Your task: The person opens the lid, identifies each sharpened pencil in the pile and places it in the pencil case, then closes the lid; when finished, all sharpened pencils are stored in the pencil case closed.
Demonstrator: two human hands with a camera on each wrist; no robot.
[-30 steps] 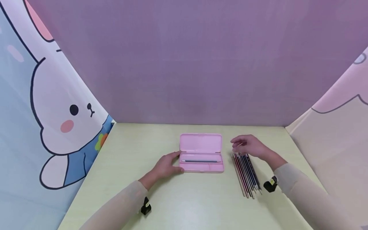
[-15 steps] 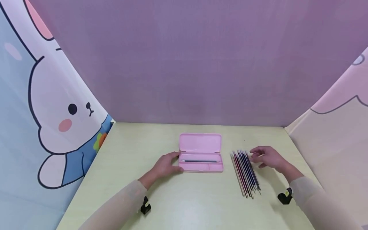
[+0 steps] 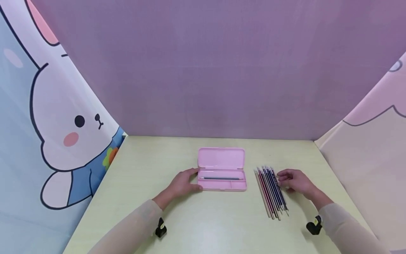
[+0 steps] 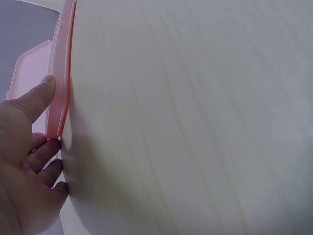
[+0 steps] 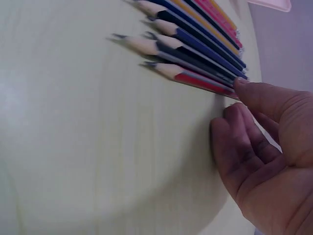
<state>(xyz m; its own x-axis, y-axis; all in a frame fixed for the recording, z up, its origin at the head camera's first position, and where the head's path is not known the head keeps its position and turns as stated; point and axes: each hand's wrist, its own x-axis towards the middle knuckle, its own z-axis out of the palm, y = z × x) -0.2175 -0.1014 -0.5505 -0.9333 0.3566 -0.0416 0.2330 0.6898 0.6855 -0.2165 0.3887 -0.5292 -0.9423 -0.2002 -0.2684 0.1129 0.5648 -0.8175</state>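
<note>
The left hand (image 3: 180,183) pinched the left end of an open, pink, rectangular pencil case (image 3: 221,157) toward the far edge of the pale wood-grain table (image 3: 196,225); a slim grey pencil (image 3: 220,178) lay in its rear compartment. Nearer the right edge lay a row of red, navy, black and gold wooden pencils (image 3: 269,192); beside them was the right hand (image 3: 295,181), thumb and fingers parted, thumb tip at the outermost.
</note>
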